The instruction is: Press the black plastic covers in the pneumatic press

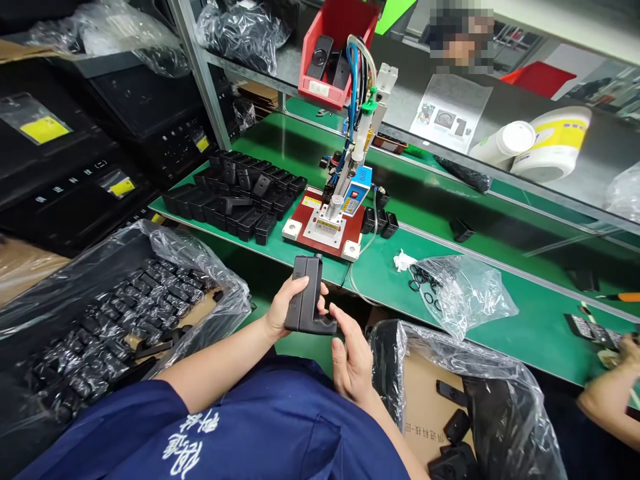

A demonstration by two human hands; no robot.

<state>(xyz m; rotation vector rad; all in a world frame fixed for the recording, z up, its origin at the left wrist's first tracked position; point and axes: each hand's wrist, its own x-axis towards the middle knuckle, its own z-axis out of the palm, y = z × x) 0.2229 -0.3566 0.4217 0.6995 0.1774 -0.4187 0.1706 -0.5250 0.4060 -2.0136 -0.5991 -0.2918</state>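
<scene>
Bright, even light here, falling from above by the look of it, with white glare flashing off the plastic bag (465,293) and the steel shelf (615,147)! Shadows stay soft on the green worktop (530,333), and the black housing (305,293) comes through sharp, while the wide lens bends the shelf upright (197,73) toward the frame's edge.

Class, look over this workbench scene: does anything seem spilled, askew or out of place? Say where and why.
Black rubber rings lie loose at the end of a clear plastic bag on the green bench, looking spilled. One black moulded part sits tilted on top of the neat rows.
</scene>
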